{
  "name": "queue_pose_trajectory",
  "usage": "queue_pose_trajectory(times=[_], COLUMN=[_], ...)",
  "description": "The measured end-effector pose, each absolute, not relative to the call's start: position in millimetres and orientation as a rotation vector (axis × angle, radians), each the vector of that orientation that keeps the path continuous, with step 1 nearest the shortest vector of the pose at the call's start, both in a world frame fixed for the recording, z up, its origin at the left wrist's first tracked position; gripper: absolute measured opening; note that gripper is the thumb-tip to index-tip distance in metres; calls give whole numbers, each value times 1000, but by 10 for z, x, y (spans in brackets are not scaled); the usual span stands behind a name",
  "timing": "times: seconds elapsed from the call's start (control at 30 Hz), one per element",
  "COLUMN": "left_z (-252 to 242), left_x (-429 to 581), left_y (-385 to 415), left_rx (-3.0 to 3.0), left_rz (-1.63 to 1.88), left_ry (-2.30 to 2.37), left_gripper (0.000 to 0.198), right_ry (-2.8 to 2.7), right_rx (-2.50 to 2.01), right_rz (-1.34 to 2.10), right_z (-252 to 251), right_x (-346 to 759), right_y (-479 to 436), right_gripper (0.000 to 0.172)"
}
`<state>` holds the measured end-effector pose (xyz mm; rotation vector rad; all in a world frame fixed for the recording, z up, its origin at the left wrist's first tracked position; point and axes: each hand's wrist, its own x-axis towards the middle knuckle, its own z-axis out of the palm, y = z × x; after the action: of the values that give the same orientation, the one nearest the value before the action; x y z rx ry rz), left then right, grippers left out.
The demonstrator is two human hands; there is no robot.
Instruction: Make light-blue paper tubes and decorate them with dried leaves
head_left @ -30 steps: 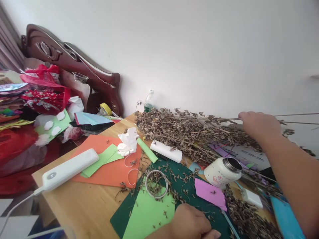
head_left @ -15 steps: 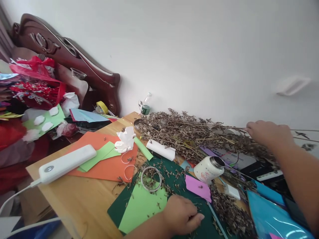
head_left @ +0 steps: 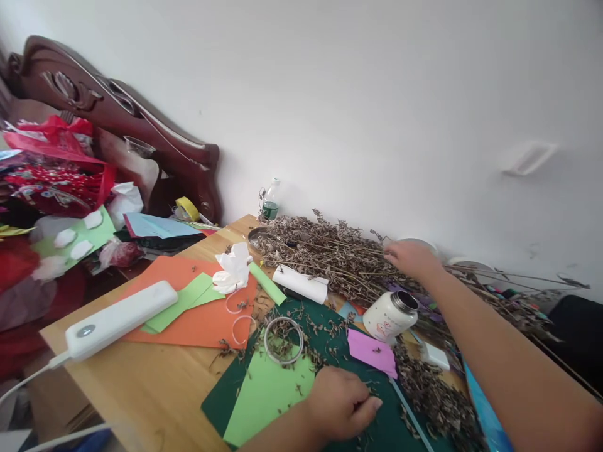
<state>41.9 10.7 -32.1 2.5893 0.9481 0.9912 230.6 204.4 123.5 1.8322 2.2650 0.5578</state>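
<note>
Right hand: palm down on brittle dried twigs, far right; grip hidden.
Left hand: near, fingers curled on smooth dark green card; hold unclear.
Dried twigs: spindly, crumbly heap along far edge.

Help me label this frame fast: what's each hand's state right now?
Left hand: loosely curled on the dark green sheet; whether it holds anything cannot be told.
Right hand: laid on the dried branches; grip cannot be told.

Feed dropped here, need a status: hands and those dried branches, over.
Right hand down on dried branches, grip unclear. Left hand curled on dark green sheet. White jar, lid off, beside right forearm.
</note>
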Motion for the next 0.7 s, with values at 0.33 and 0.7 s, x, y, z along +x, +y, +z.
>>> queue_pose_trajectory(times=[0.33, 0.7], left_z=[-357, -341], left_x=[445, 442], left_y=[92, 92], left_rx=[2569, 2568], left_rz=[979, 942], left_ry=[931, 943], left_gripper=[30, 31], right_ry=[2194, 2191], right_rx=[1821, 1908], right_rz=[552, 448], right_z=[1001, 1130], right_x=[2041, 2325], right_y=[2140, 2130], right_gripper=[25, 24])
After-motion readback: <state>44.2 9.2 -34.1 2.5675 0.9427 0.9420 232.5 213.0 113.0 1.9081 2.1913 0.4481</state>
